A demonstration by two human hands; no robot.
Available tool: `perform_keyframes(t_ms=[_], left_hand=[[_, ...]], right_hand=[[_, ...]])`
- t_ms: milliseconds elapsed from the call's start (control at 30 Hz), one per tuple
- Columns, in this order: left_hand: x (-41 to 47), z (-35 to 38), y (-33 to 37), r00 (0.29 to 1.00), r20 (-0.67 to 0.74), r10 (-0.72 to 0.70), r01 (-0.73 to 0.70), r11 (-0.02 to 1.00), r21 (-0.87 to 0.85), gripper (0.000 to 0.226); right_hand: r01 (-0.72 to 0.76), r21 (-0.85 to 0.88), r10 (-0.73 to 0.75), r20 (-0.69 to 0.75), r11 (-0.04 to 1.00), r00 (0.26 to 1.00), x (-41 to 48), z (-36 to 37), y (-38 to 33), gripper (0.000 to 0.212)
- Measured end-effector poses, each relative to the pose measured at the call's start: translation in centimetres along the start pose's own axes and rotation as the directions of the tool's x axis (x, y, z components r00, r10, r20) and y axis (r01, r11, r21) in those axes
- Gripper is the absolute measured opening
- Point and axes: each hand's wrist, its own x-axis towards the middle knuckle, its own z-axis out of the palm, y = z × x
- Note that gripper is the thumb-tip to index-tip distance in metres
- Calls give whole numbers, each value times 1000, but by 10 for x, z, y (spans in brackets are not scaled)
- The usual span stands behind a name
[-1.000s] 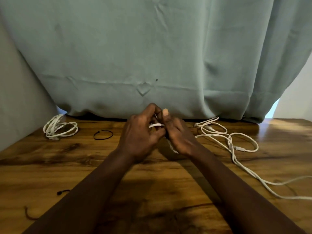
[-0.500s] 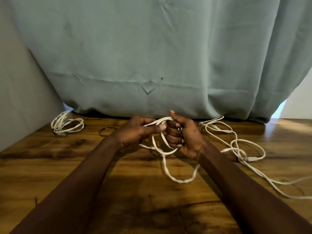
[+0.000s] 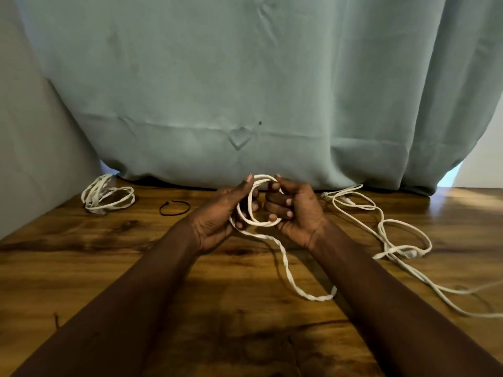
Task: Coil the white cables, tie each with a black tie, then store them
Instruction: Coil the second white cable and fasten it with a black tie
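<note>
Both hands hold one white cable [image 3: 285, 263] above the middle of the wooden table [image 3: 109, 268]. My left hand [image 3: 217, 216] and my right hand [image 3: 295, 210] face each other with a small round loop of the cable between their fingers. A twisted length hangs from the loop and runs down to the right under my right forearm. A loose, uncoiled white cable [image 3: 392, 232] sprawls on the table at the right. A coiled white cable [image 3: 107, 195] lies at the far left by the wall. A black tie [image 3: 174, 208] lies between that coil and my left hand.
A grey-green curtain [image 3: 245, 91] hangs along the table's far edge. A grey wall [image 3: 32, 159] borders the table on the left. The loose cable trails off the right edge of the view.
The hands have turned palms inward and gathered the cable into a tighter round loop held higher. The hanging tail has lengthened and now lies lower and to the right.
</note>
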Motion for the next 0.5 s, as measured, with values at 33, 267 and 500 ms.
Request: perform_keyframes(t_ms=[33, 267, 500], left_hand=[[-2, 1, 1, 998, 48, -31, 32, 999, -25, 46], [-9, -4, -2, 990, 125, -59, 69, 995, -78, 11], [-8, -10, 0, 999, 32, -40, 41, 999, -24, 8]], right_hand=[[1, -24, -2, -21, 1000, 1000, -1, -1, -2, 54], [-33, -192, 24, -47, 981, 999, -9, -11, -12, 47], [-58, -97, 61, 36, 994, 997, -5, -12, -3, 37]])
